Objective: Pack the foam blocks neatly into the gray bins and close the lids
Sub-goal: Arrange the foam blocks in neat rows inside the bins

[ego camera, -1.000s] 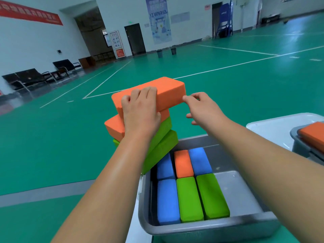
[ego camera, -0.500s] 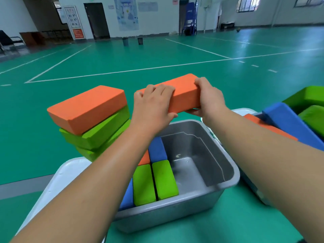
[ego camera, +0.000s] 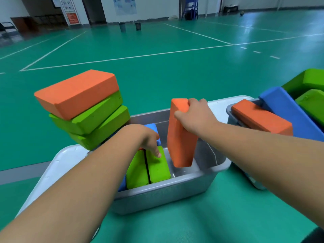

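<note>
Right hand [ego camera: 196, 116] held orange block [ego camera: 180, 137] upright by top end, fingers [ego camera: 192, 102] curled over top edge, thumb on near face. Block hung over vacant right part of bin [ego camera: 175, 186]; lower end appeared below rim. Left hand [ego camera: 149, 139] down in bin, fingers loose, tips touching green block [ego camera: 157, 167], nothing gripped. I judged foam light, soft, matte: slip unlikely, hard pinch would dent. I rated end grip adequate for lowering; grasp across narrow faces preferred. Stack [ego camera: 84, 106] at left, skewed. Second bin [ego camera: 229, 111] at right, blocks jutting above rim.
</note>
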The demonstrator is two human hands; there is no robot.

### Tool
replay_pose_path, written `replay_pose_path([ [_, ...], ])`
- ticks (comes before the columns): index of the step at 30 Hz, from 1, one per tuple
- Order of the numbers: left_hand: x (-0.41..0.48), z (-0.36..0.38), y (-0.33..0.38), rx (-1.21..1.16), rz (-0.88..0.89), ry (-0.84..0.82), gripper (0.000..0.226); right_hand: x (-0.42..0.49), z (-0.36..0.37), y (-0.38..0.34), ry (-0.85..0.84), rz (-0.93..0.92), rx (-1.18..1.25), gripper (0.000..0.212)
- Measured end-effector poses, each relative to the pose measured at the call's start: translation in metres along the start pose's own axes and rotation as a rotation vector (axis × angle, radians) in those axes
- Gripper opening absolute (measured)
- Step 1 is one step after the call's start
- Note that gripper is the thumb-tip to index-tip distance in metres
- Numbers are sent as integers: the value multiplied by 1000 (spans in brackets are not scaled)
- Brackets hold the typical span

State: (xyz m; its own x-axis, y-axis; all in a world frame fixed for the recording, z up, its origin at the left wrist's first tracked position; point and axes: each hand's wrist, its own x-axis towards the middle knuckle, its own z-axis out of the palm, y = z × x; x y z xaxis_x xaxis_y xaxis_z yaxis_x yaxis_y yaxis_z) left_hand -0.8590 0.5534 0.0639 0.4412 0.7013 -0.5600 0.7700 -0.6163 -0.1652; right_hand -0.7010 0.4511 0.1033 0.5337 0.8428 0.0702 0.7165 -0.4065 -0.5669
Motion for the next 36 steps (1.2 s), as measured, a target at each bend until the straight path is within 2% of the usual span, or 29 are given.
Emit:
replay_pose_path([
  [3,10,15,-8,61,3,26,112,-25,28,5,-131,-57,-98,69],
  [6,7,20,-14,74,-26,-49,102,-51,50,10,-390,-63,-268,66],
  [9,1,18,-16,18,-52,-101,95,-68,62,18,-746,-75,-559,61],
  [11,0,15,-18,16,-43,-85,88,-69,62,16,-832,-43,-617,67],
  [14,0,13,-19,41,-39,-93,94,-52,60,5,-748,-122,-701,48],
  [18,-8,2,-21,56,7,-42,87,-37,60,-3,-740,-156,-748,41],
  [21,-19,-16,-34,-3,26,112,67,-29,60,-12,-623,-220,-712,25],
  [24,-28,-34,-54,-94,14,394,41,-14,62,-25,-480,-287,-584,27],
  [27,-40,-44,-77,-178,-84,694,38,0,65,-35,-380,-295,-426,28],
  [31,-52,-42,-113,-123,-273,1023,42,9,69,-40,-300,-284,-326,28],
  [33,-56,-35,-130,-95,-388,1095,42,13,74,-39,-280,-267,-297,27],
  [36,-58,-23,-151,-82,-541,1093,44,18,79,-39,-262,-254,-255,26],
])
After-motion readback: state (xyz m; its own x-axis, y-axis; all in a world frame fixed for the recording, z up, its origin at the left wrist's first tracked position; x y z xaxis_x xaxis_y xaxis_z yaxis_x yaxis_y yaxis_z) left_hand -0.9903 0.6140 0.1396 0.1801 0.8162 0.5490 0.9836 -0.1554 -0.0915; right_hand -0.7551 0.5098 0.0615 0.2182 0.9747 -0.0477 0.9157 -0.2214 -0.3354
